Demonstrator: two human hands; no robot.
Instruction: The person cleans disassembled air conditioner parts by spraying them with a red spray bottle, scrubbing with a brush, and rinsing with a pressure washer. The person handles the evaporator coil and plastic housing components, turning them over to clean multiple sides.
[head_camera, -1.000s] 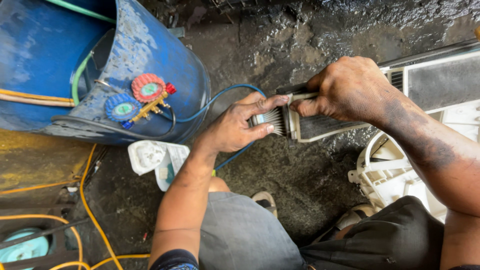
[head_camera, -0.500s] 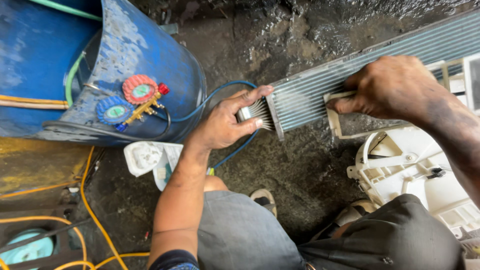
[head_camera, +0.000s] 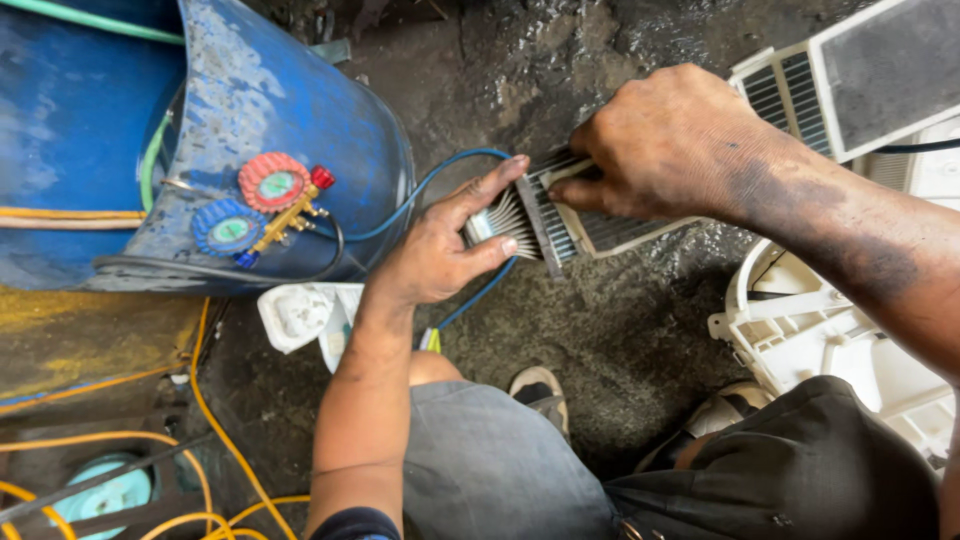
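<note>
Finned coil (head_camera: 545, 215) — between both hands.

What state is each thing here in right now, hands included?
Left hand: fingers clamped on the end of the finned coil.
Right hand: pressed over the coil's top.
Finned coil: held above wet ground, end fins splayed.
Gauge set: hanging on the blue barrel, hoses attached.
White plastic housing: lying on the ground.
</note>
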